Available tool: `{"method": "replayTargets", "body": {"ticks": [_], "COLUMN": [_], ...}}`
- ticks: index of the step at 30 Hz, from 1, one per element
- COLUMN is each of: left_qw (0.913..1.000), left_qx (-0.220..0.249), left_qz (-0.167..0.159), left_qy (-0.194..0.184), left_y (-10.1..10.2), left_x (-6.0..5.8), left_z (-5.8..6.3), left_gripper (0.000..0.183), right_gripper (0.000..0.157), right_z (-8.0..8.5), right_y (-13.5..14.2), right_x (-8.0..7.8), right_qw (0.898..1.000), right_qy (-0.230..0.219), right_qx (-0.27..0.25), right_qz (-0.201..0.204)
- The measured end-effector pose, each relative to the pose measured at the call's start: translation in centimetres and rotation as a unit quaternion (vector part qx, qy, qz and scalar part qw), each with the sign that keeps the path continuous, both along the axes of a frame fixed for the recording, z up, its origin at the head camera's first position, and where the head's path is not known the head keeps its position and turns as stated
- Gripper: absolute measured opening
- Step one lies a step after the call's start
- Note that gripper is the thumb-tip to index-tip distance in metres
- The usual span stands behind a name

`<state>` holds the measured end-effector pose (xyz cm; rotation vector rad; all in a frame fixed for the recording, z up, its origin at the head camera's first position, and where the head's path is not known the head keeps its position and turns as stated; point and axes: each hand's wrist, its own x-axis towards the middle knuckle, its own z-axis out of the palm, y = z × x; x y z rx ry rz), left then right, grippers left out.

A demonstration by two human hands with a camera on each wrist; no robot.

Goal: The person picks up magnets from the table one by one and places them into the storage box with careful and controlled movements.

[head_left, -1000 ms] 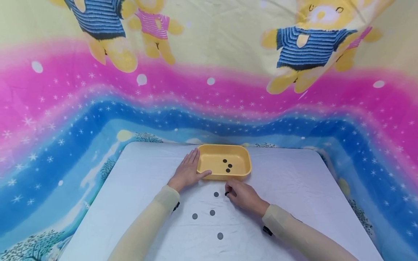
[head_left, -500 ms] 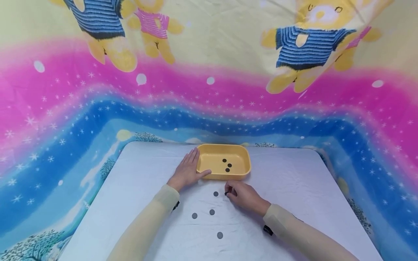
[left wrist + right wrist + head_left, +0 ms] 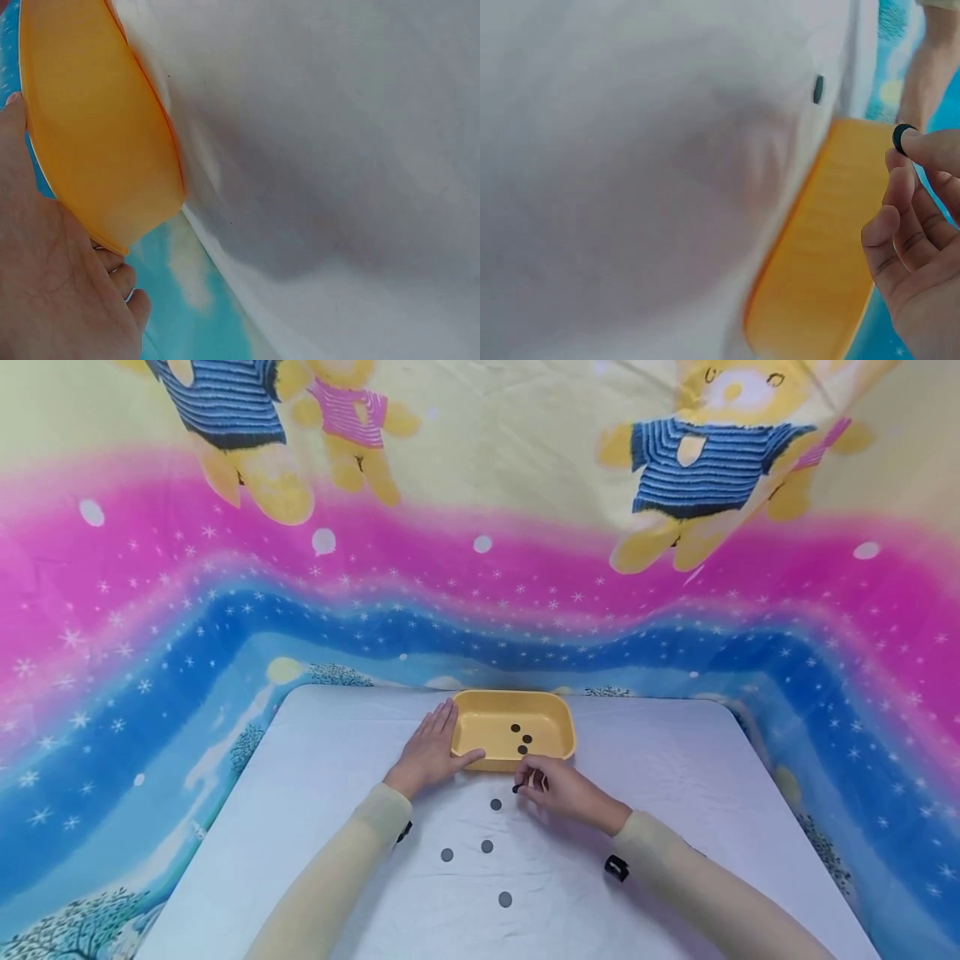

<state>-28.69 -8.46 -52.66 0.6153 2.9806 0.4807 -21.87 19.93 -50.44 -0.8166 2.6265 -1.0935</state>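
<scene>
One dark disc (image 3: 516, 789) was held by its edge, pinched between thumb and fingertip of the right hand (image 3: 566, 789), just outside the near wall of a yellow tray (image 3: 480, 731). The other fingers were bent loosely around nothing. With so little of the disc covered, a slip was judged likely should the pinch be relaxed or the rim be knocked; whether the tray was touched by that hand could not be told.

Three dark discs (image 3: 515, 727) lay inside the tray, right of centre, where they could be scattered by a jolt. The tray's left end was pressed by the left hand (image 3: 427, 760), its fingers straight and its thumb laid over the near rim. By uneven pressure there, the tray could be tipped or slid.

Four grey discs (image 3: 487, 847) were spread across the white table (image 3: 652, 752), the closest near the pinching fingertips, at risk of being brushed aside by a low pass. Close behind stood a printed fabric backdrop (image 3: 480, 589), into which the tray could be pushed.
</scene>
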Motion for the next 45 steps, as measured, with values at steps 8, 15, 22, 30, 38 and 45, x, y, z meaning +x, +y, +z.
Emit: {"method": "replayTargets", "body": {"ticks": [8,15,22,30,38,45], "left_qw": [1.0,1.0,0.9999,0.9999,0.9999,0.9999], "left_qx": [0.008,0.003,0.005,-0.001,0.008,0.012], "left_qz": [0.004,0.002,0.002,0.004,0.004,0.001], "left_qy": [-0.003,0.006,0.011,0.012,0.005,0.005], "left_y": [0.0,0.0,0.0,0.0,-0.1,-0.1], "left_x": [-0.1,-0.2,-0.2,-0.2,-0.1,-0.2], "left_z": [-0.1,-0.3,-0.4,-0.5,-0.4,-0.5], "left_gripper": [0.113,0.114,0.113,0.117,0.114,0.113], "right_gripper": [0.016,0.012,0.013,0.011,0.011,0.011], "right_z": [1.0,0.4,0.0,-0.6,-1.1,-1.5], "right_y": [-0.1,-0.1,-0.4,-0.3,-0.6,-1.1], "right_x": [-1.7,-3.7,-5.5,-7.4,-8.7,-9.6], "right_qw": [0.998,0.995,0.993,0.989,0.989,0.99], "right_qy": [0.034,0.038,0.018,-0.02,-0.02,-0.016], "right_qx": [-0.041,-0.073,-0.078,-0.085,-0.053,-0.034], "right_qz": [-0.024,-0.059,-0.089,-0.116,-0.135,-0.133]}}
